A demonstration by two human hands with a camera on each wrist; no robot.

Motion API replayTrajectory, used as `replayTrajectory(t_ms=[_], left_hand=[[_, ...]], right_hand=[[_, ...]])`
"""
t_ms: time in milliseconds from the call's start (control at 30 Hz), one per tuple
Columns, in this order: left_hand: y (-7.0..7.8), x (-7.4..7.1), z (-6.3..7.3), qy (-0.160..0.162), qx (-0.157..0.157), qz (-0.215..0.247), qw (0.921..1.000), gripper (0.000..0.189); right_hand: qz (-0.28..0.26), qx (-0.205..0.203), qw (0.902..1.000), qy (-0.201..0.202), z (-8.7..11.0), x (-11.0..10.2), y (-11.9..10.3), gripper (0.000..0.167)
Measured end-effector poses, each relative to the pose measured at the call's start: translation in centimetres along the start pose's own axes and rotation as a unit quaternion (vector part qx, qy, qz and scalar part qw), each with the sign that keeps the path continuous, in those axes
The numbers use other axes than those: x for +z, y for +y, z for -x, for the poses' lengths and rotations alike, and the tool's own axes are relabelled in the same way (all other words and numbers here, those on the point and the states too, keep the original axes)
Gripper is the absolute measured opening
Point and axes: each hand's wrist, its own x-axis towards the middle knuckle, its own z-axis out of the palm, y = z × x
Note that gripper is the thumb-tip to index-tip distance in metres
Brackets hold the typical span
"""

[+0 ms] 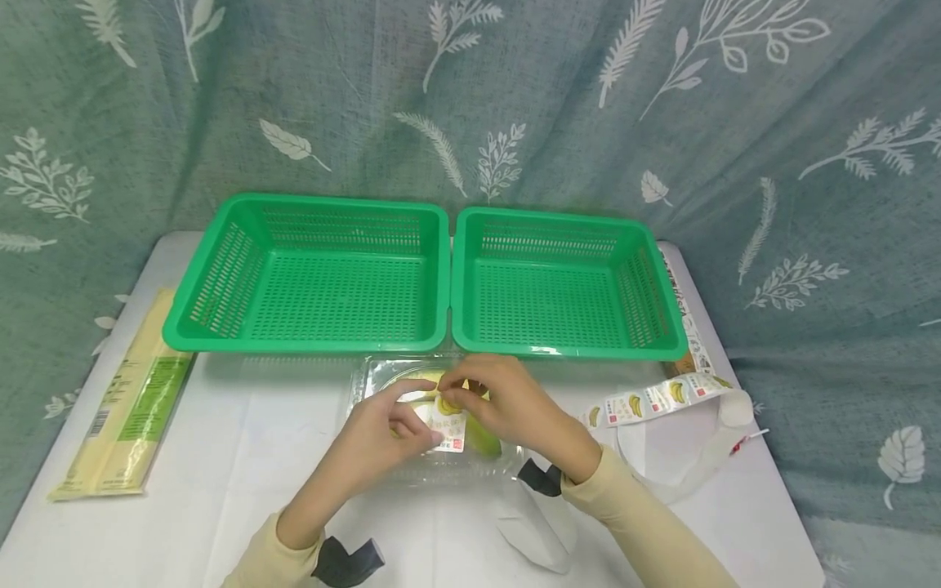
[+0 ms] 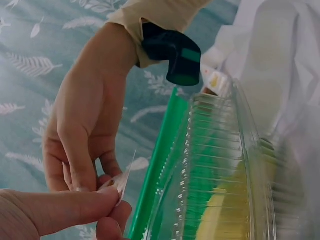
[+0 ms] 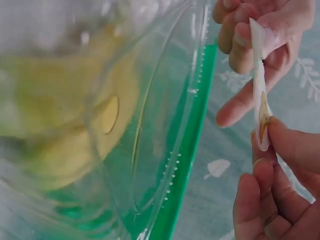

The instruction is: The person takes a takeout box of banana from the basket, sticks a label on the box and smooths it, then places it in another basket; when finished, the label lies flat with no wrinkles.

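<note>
Head view: a blue-green curtain (image 1: 470,106) with white leaf prints fills the upper half of the frame and runs down both sides, behind a white-covered table (image 1: 272,416) that takes up the lower half. Two green perforated baskets stand side by side across the middle, the left basket (image 1: 305,343) somewhat larger in the frame than the right basket (image 1: 566,351). Along the left side of the frame lies a long pale-yellow and green packet (image 1: 128,400), its upper end beside the left basket's corner. At lower centre, just in front of the baskets, sits a clear plastic container (image 1: 470,469) with yellow-green fruit (image 1: 485,439) inside. To the right, a label strip (image 1: 662,398) with banana pictures curls over the table below the right basket. The left hand (image 1: 385,429) and the right hand (image 1: 500,400) meet above the container, each wrist carrying a dark band. Between them is a small printed label (image 1: 448,426), near the centre of the frame; both wrist views show thumb and fingers of each hand pinching it, the left at one end, the right at the other.
</note>
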Motion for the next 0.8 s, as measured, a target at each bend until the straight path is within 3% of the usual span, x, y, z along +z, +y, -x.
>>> replayTrajectory(t_ms=[400, 800], left_hand=[[-0.8, -0.3, -0.5, 0.036, -0.034, 0.001, 0.9988, 0.075], [-1.1, -0.9, -0.7, 0.049, -0.031, -0.035, 0.9977, 0.076]], right_hand=[[0.052, 0.04, 0.9964, -0.055, -2.5, 0.4, 0.0, 0.021], [0.072, 0.047, 0.992, -0.092, -4.3, 0.7, -0.5, 0.023]])
